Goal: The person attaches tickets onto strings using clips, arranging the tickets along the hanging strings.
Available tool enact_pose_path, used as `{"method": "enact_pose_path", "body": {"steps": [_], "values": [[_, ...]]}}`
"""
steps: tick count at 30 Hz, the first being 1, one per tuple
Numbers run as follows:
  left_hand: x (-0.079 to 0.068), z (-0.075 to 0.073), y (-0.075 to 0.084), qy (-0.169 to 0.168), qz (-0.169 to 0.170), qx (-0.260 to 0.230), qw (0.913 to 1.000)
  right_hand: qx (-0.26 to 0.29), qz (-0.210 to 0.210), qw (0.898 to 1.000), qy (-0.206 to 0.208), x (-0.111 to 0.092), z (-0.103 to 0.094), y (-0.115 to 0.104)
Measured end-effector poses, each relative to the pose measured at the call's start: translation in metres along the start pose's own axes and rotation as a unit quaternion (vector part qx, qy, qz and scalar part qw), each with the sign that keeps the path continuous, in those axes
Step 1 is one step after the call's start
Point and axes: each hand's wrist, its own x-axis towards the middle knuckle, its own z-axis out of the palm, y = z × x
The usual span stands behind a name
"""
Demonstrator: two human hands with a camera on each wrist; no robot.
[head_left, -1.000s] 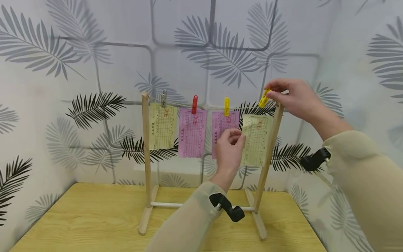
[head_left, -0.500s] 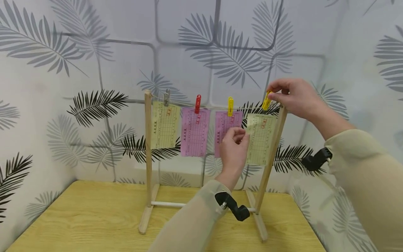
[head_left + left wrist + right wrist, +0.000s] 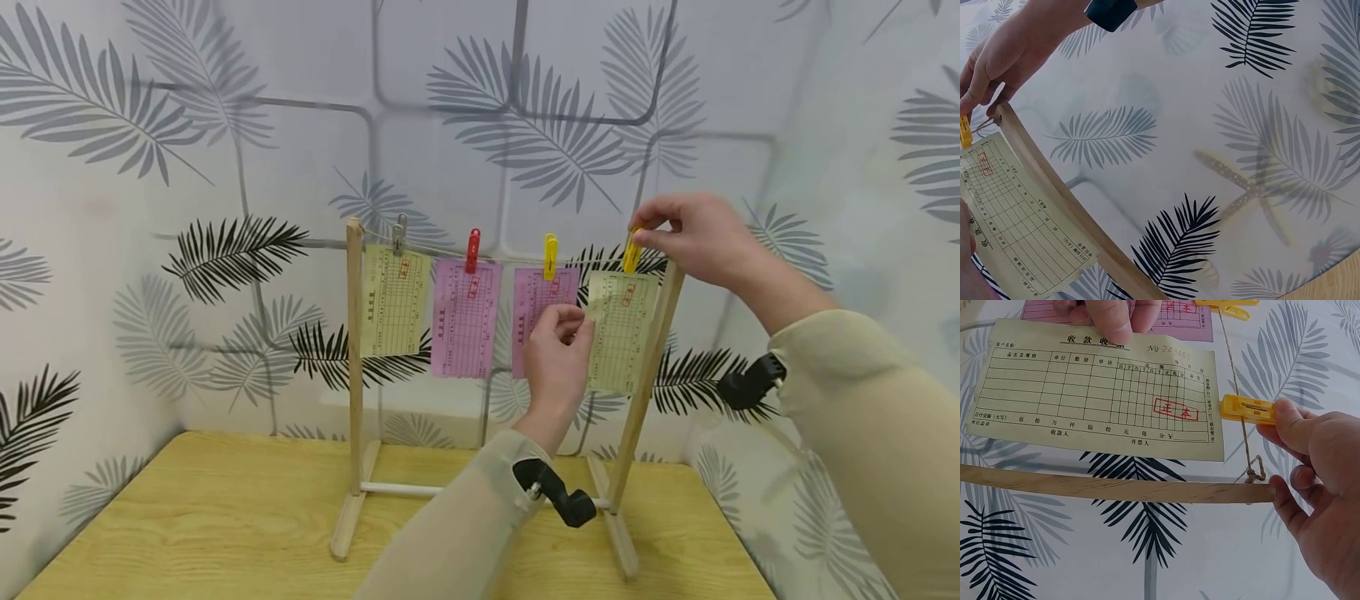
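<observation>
My left hand (image 3: 553, 358) pinches a pale yellow receipt slip (image 3: 621, 337) by its left side, holding it upright below the string near the right post. My right hand (image 3: 701, 237) squeezes a yellow clothespin (image 3: 632, 252) between thumb and fingers. In the right wrist view the clothespin (image 3: 1246, 409) lies across the twine (image 3: 1230, 369), its jaw end right at the slip's edge beside the red stamp. Some fingers of that hand touch the end of the wooden post (image 3: 1116, 487). In the left wrist view only a small part of the left hand (image 3: 966, 250) shows.
From the string also hang a yellow slip (image 3: 396, 308) under a grey clothespin (image 3: 399, 237), a pink slip (image 3: 465, 325) under a red one (image 3: 472, 250), and another pink slip (image 3: 527, 308) under a yellow one (image 3: 551, 257). The wooden stand (image 3: 356, 375) rests on a wood-grain table (image 3: 210, 517).
The yellow clothespin in my right hand has come down and turned more upright, its tip now meeting the slip's top edge. My left hand keeps its hold; the whole view shifted slightly.
</observation>
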Motion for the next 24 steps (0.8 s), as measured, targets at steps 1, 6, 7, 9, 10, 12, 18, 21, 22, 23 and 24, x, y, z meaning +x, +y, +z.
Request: {"method": "enact_pose_path", "body": {"steps": [1,6,7,9,10,12,18,21,22,23,24], "values": [[0.0000,-0.0001,0.0003,0.000,-0.001,-0.002,1.0000,0.000,0.000,1.000,-0.005,0.0001,-0.0003,0.0003],[-0.0012,-0.0004,0.0014,0.002,0.004,-0.013,0.9999,0.002,0.003,1.000,-0.023,0.0004,-0.0019,0.0004],[-0.0016,-0.0004,0.0016,0.002,0.006,-0.014,0.9999,0.001,0.003,1.000,-0.026,0.0001,-0.0022,0.0006],[-0.0023,0.0000,0.0021,0.003,0.011,-0.014,0.9998,0.002,0.004,0.999,-0.032,-0.0006,-0.0023,0.0002],[-0.0026,0.0002,0.0023,0.003,0.013,-0.014,0.9998,0.002,0.005,0.999,-0.035,-0.0011,-0.0023,0.0001],[-0.0031,0.0007,0.0029,0.004,0.017,-0.014,0.9998,0.000,0.006,0.999,-0.040,-0.0017,-0.0022,0.0000],[-0.0040,0.0013,0.0045,0.006,0.020,-0.017,0.9996,-0.004,0.004,0.998,-0.055,-0.0015,-0.0012,-0.0017],[-0.0044,0.0011,0.0047,0.006,0.020,-0.019,0.9996,-0.002,0.005,0.998,-0.065,-0.0015,-0.0011,-0.0022],[-0.0044,0.0011,0.0047,0.007,0.021,-0.021,0.9996,-0.002,0.005,0.998,-0.068,-0.0015,-0.0012,-0.0022],[-0.0043,0.0011,0.0046,0.006,0.022,-0.022,0.9995,-0.003,0.006,0.997,-0.070,-0.0015,-0.0013,-0.0024],[-0.0043,0.0010,0.0045,0.007,0.023,-0.022,0.9995,-0.004,0.008,0.997,-0.073,-0.0015,-0.0014,-0.0025]]}}
